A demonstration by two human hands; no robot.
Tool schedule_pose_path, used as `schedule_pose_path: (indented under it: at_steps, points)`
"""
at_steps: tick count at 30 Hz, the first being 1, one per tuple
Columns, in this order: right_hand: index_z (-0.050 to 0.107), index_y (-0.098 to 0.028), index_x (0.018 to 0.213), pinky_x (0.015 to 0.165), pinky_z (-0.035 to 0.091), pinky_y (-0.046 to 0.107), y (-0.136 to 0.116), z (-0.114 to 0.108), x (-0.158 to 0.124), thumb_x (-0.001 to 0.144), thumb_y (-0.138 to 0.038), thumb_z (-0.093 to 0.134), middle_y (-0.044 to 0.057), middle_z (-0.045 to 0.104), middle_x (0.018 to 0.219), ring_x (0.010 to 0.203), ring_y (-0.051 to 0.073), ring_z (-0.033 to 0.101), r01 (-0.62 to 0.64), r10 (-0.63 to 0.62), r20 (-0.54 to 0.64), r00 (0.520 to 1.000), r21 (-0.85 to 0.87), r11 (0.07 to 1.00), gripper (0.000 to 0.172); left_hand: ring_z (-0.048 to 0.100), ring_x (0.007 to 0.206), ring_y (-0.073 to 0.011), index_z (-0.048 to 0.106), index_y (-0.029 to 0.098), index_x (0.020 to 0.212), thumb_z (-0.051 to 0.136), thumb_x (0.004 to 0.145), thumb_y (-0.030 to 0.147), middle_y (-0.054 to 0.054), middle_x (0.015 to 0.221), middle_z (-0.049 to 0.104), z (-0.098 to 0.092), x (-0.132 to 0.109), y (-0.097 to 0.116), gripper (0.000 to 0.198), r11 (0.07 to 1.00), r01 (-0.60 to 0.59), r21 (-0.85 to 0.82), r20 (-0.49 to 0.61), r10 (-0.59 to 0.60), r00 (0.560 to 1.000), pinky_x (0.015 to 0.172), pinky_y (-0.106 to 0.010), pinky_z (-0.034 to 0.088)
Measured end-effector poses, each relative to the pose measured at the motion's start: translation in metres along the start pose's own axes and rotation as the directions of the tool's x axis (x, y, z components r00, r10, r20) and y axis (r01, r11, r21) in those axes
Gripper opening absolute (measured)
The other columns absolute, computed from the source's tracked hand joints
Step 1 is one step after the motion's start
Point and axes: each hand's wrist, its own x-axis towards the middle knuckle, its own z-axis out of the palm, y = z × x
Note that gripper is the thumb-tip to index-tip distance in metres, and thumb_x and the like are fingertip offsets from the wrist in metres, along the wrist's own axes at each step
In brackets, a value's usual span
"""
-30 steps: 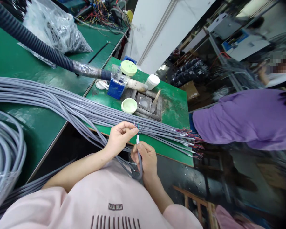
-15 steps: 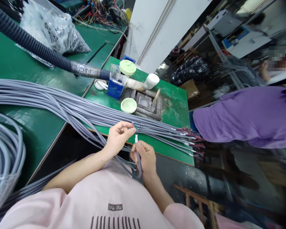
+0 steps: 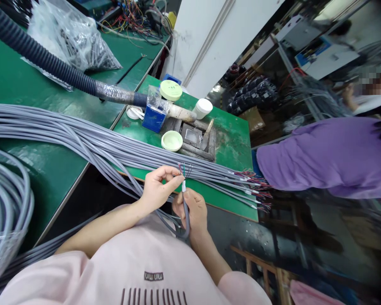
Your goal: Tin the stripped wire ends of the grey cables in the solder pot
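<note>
My right hand point(image 3: 192, 208) is closed around a grey cable point(image 3: 186, 215), just below a white sleeve point(image 3: 183, 185) at its upper end. Thin coloured wires point(image 3: 184, 169) fan out above that sleeve. With thumb and fingers together, my left hand point(image 3: 161, 184) pinches at the left side of these wires; its fingertips hide exactly which ones. Behind both hands a thick bundle of grey cables point(image 3: 114, 144) runs across the green bench, its stripped wire ends point(image 3: 257, 184) spread at the right edge.
A solder pot point(image 3: 192, 134) sits on the bench beside an open green tin point(image 3: 172, 140), a white jar point(image 3: 203, 108) and a blue box point(image 3: 154, 117). A black corrugated hose point(image 3: 51, 63) crosses the upper left. On the right is a person in a purple sleeve point(image 3: 320, 156).
The cable end and its wires have shifted slightly right and down. My left fingertips have moved right with them, still pinching at the wires.
</note>
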Motion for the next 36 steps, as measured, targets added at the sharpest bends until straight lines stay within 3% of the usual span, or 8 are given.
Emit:
schedule_pose_path:
  at_steps: [7,12,16,21,25,36]
  points:
    - [0.056,-0.019,0.058,0.036,0.029,0.02,0.001,0.003,0.0,0.084,-0.046,0.06,-0.007,0.039,0.033,0.03,0.006,0.029,0.009,-0.013,0.052,0.999,0.065,0.998,0.038,0.047,0.045,-0.0081,0.071,0.019,0.071,0.073,0.071,0.023,0.003,0.05,0.056,-0.001,-0.007,0.003,0.004,0.975,-0.193,0.106,0.015,0.193,0.981,0.049,-0.022,0.04]
    - [0.058,-0.019,0.059,0.037,0.028,0.02,0.0,0.005,-0.001,0.085,-0.043,0.06,-0.006,0.039,0.034,0.032,0.007,0.03,0.048,-0.056,0.075,0.996,0.105,0.993,0.035,0.054,0.059,-0.0101,0.072,0.02,0.071,0.076,0.071,0.022,0.0,0.065,0.061,-0.003,-0.005,-0.001,0.004,0.961,-0.274,0.022,0.026,0.274,0.962,0.058,-0.024,0.045]
    - [0.059,-0.019,0.06,0.037,0.027,0.021,0.001,0.004,-0.002,0.083,-0.046,0.061,-0.007,0.038,0.034,0.032,0.007,0.031,0.063,-0.068,0.065,0.996,0.068,0.996,0.036,0.062,0.08,-0.0137,0.071,0.02,0.073,0.076,0.071,0.021,-0.005,0.092,0.067,-0.002,-0.005,-0.005,0.005,0.971,-0.171,-0.167,0.03,0.178,0.984,0.071,-0.026,0.049]
    - [0.061,-0.018,0.062,0.038,0.027,0.021,0.004,-0.001,-0.002,0.084,-0.044,0.06,-0.006,0.04,0.036,0.034,0.008,0.034,0.104,-0.106,0.072,0.992,0.027,0.994,0.034,0.065,0.091,-0.0169,0.069,0.019,0.073,0.077,0.07,0.023,-0.004,0.092,0.071,0.001,-0.008,-0.007,0.009,0.932,-0.019,-0.362,0.045,0.038,0.998,0.08,-0.029,0.051]
    - [0.061,-0.019,0.063,0.037,0.026,0.021,0.006,-0.003,-0.003,0.085,-0.043,0.06,-0.006,0.041,0.036,0.033,0.008,0.034,0.106,-0.108,0.075,0.991,0.029,0.994,0.033,0.067,0.089,-0.0181,0.068,0.019,0.075,0.078,0.07,0.028,-0.005,0.091,0.073,0.002,-0.011,-0.01,0.014,0.917,0.06,-0.393,0.061,-0.039,0.997,0.079,-0.03,0.052]
    - [0.058,-0.019,0.061,0.037,0.027,0.021,0.005,-0.001,-0.002,0.084,-0.046,0.059,-0.007,0.038,0.035,0.033,0.008,0.033,0.077,-0.078,0.032,0.996,0.039,0.996,0.036,0.068,0.082,-0.0152,0.065,0.019,0.075,0.078,0.07,0.03,-0.003,0.084,0.073,0.004,-0.012,-0.016,0.018,0.921,0.079,-0.381,0.031,-0.072,0.997,0.072,-0.025,0.052]
